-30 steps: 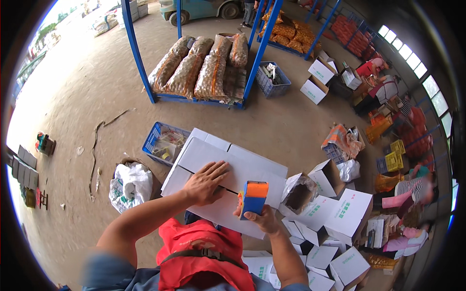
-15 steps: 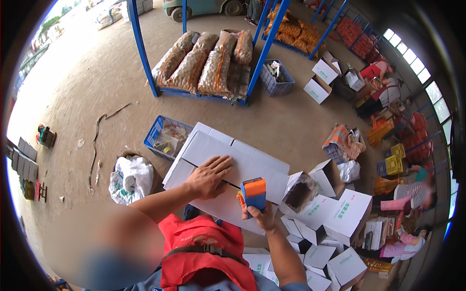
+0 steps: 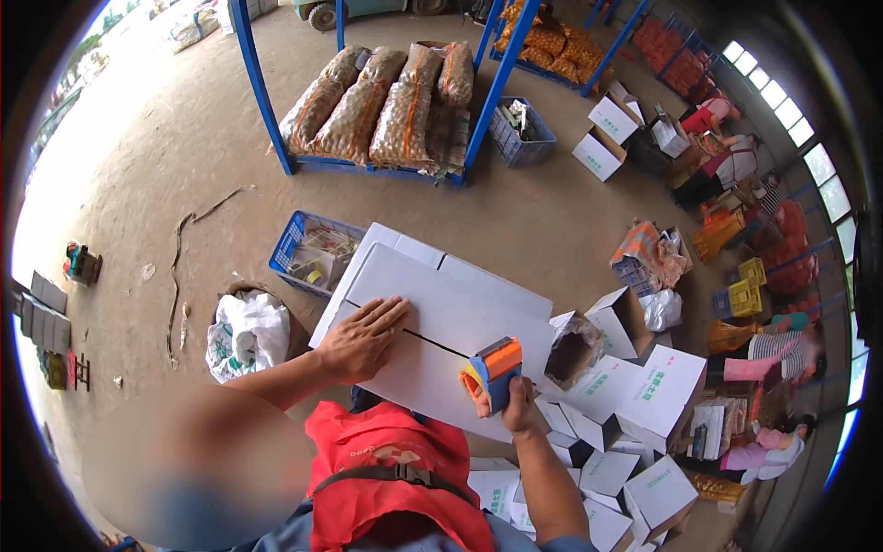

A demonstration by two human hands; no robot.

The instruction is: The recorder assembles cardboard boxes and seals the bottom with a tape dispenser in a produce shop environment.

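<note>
A white cardboard box [image 3: 446, 299] lies before me, its flat panels meeting along a dark gap. My left hand [image 3: 361, 342] rests flat on it over the left part of that gap, fingers together and stretched out. In my right hand [image 3: 515, 408] is an orange and blue tape dispenser [image 3: 497, 370], gripped from below at the right end of the gap. The dispenser hides whether any tape touches the box. Part of a red apron [image 3: 386, 460] shows below the box.
A blue crate [image 3: 294, 241] with assorted items stands beyond the box, near a white bag [image 3: 248, 336]. Open white cartons [image 3: 658, 400] crowd the right. Ahead, filled net sacks [image 3: 405, 106] lie on a blue-framed rack [image 3: 368, 170]. Several people work far right.
My left hand has slid left and toward me along the box, uncovering more of the gap. My right hand has shifted the dispenser slightly right and turned it.
</note>
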